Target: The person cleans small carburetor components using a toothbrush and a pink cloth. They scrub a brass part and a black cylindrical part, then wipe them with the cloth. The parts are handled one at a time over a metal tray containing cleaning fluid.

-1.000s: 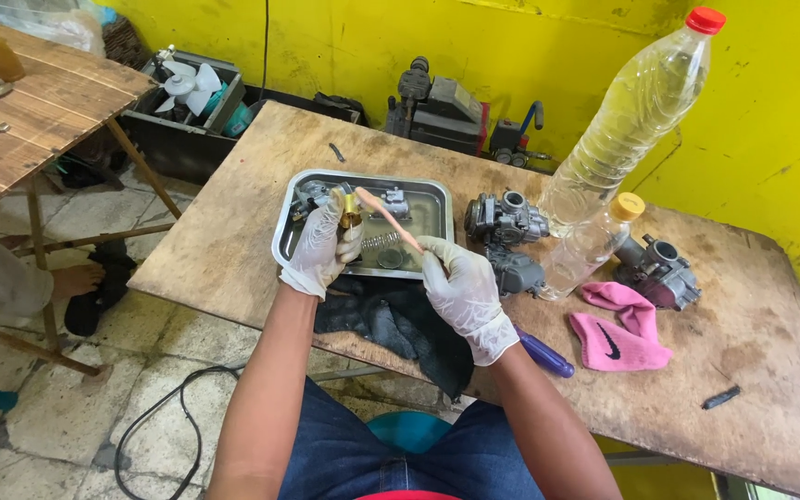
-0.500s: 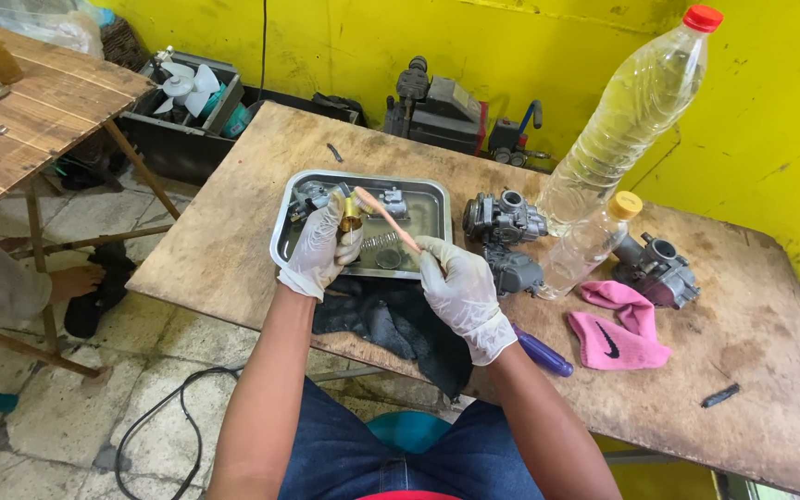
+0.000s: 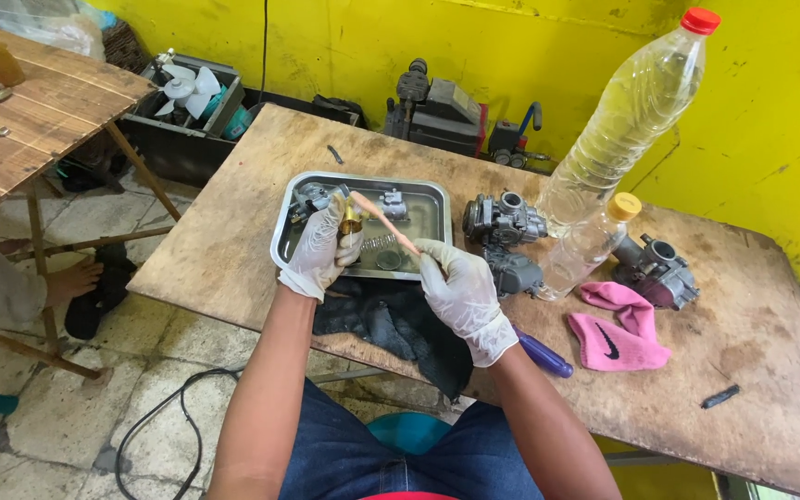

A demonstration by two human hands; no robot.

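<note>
My left hand [image 3: 321,248], in a white glove, grips a small brass part [image 3: 352,225] over the metal tray [image 3: 433,197]. My right hand [image 3: 456,287], also gloved, holds a thin brush with a pale wooden handle [image 3: 384,221]; its tip meets the brass part. The tray sits on the wooden table [image 3: 233,250] and holds several small metal carburetor pieces, a spring and a round disc. A dark cloth [image 3: 391,329] lies under my wrists at the table's near edge.
Two grey carburetor bodies [image 3: 504,222] stand right of the tray, a third [image 3: 656,270] farther right. A tall clear bottle with a red cap [image 3: 631,120] and a small yellow-capped bottle [image 3: 594,243] stand between them. Pink cloth [image 3: 615,331], purple handle [image 3: 541,355], black stick [image 3: 720,396].
The brush tip has shifted slightly against the brass part; both hands stay over the tray in nearly the same place.
</note>
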